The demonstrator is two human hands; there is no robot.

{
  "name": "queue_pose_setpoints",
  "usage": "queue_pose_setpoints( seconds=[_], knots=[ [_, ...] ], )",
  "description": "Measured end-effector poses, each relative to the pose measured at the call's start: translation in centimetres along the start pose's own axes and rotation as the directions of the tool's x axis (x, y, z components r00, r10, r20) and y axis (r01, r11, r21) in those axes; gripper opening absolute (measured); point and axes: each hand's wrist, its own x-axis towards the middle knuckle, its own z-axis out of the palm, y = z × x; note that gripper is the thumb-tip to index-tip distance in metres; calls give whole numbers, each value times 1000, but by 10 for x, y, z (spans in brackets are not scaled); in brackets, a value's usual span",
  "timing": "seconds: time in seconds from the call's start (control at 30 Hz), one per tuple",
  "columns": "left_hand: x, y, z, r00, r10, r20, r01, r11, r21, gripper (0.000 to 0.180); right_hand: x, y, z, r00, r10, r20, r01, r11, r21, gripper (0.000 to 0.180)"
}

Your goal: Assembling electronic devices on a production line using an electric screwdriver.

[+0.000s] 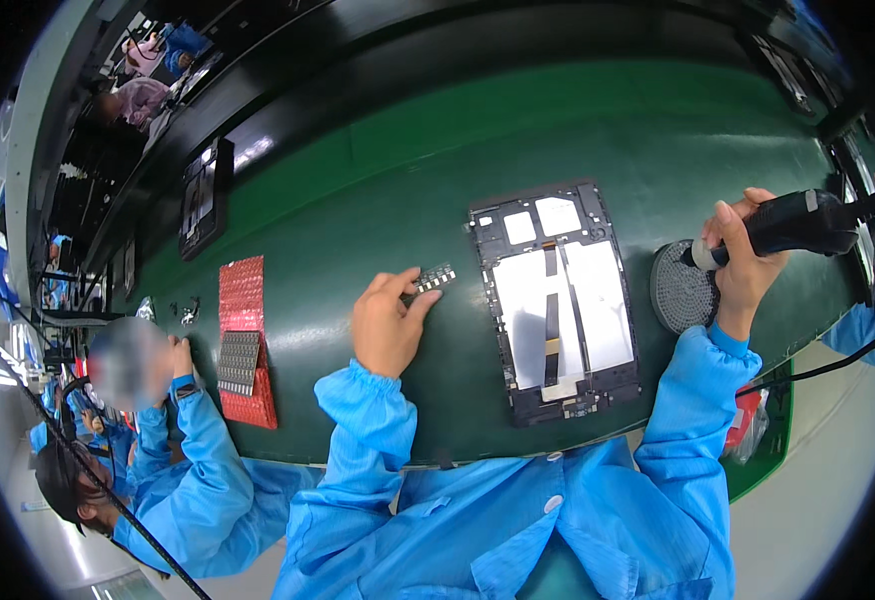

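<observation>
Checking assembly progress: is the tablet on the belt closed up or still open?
Open. The tablet lies flat with its back cover off, showing white panels, a dark centre strip and the bare frame.

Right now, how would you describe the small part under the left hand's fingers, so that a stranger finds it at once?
On the green belt, find the opened tablet frame. Just to its left lies a small dark strip under the left hand. Unlike the red mat further left, it is short and chequered with pale squares.

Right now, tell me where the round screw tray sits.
Head view: the round screw tray lies on the green belt, right of the opened tablet, under the right hand.
</observation>
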Motion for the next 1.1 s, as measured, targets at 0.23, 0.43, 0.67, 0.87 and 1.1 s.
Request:
queue_pose_setpoints(
  seconds=[0.23,0.43,0.67,0.87,1.1],
  knots=[
    [21,-7,-10,999,-32,39,26,990,140,32,-2,-3,4,1000,-17,3,17,999,31,37],
    [14,-30,-20,998,27,59,-34,992,122,32,-4,1,14,997,70,-22,-69,997,30,36],
    [30,-28,-23,925,-23,378,138,950,-280,27,-2,28,-25,997,-1,73,3,1000,-31,33],
    [41,-12,-36,917,-64,395,157,965,-209,25,-4,21,-26,996,-33,80,34,999,-7,33],
    [59,-26,-25,930,150,335,-86,976,-199,22,-9,12,-28,995,82,-62,-86,994,-73,37]
  ],
)
